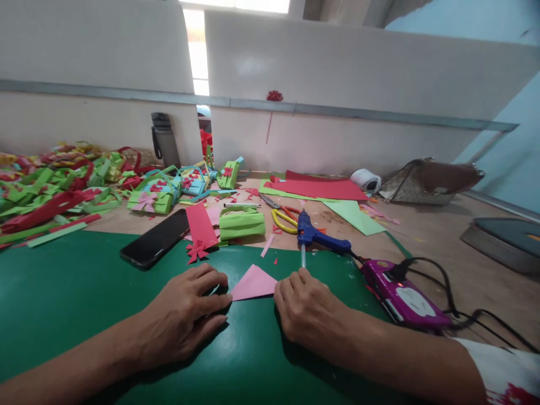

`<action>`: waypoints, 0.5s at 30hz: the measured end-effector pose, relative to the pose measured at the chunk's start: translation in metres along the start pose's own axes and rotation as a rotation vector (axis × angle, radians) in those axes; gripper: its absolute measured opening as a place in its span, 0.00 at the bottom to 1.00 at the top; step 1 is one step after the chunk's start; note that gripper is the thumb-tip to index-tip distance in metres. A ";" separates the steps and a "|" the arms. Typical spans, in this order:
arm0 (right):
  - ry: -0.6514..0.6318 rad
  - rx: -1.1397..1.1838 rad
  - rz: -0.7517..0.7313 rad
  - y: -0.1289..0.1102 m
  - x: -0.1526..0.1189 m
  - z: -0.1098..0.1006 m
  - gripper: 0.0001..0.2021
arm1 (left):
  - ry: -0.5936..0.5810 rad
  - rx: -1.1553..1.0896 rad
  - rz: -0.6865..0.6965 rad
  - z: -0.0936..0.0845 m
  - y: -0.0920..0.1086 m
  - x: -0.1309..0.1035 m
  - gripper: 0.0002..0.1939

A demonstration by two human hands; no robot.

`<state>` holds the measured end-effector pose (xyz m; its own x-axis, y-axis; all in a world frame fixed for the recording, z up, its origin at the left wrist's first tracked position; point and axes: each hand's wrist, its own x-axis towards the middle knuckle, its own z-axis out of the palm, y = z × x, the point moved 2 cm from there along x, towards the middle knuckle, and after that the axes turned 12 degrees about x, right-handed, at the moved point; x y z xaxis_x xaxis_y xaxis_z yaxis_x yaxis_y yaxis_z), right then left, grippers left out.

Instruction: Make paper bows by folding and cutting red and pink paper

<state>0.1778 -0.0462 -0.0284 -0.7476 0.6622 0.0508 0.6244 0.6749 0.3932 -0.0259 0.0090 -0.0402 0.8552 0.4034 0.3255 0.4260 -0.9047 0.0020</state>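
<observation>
A folded pink paper triangle [254,284] lies on the green mat between my hands, its peak pointing away from me. My left hand [189,312] rests on the mat at the paper's left corner. One fingertip touches that corner, and the thumb is apart below it. At the right corner, my right hand [306,309] is closed with its fingers bent onto the paper; the fingertips are partly hidden. Just beyond this hand stands a blue glue gun [318,235] with a clear glue stick [303,256] in its back end.
Beyond the paper lie a black phone [156,241], a red paper piece [201,226], a green paper bag [242,224] and yellow-orange scissors [283,220]. Many paper pieces [46,188] heap at left. A purple power strip [405,295] with cables sits right, beside my forearm.
</observation>
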 end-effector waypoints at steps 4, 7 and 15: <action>0.056 -0.014 0.039 0.000 -0.001 -0.006 0.09 | 0.237 0.211 -0.045 0.001 0.005 0.007 0.15; 0.132 -0.023 0.053 -0.004 0.002 -0.010 0.10 | 0.343 0.344 0.080 0.002 0.014 0.018 0.09; 0.630 0.215 0.091 0.025 -0.011 -0.045 0.10 | 0.124 -0.509 -0.517 -0.013 0.000 0.043 0.13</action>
<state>0.1915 -0.0510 0.0226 -0.6380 0.4474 0.6267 0.6738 0.7183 0.1732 0.0071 0.0243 -0.0142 0.5294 0.8049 0.2683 0.5503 -0.5664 0.6134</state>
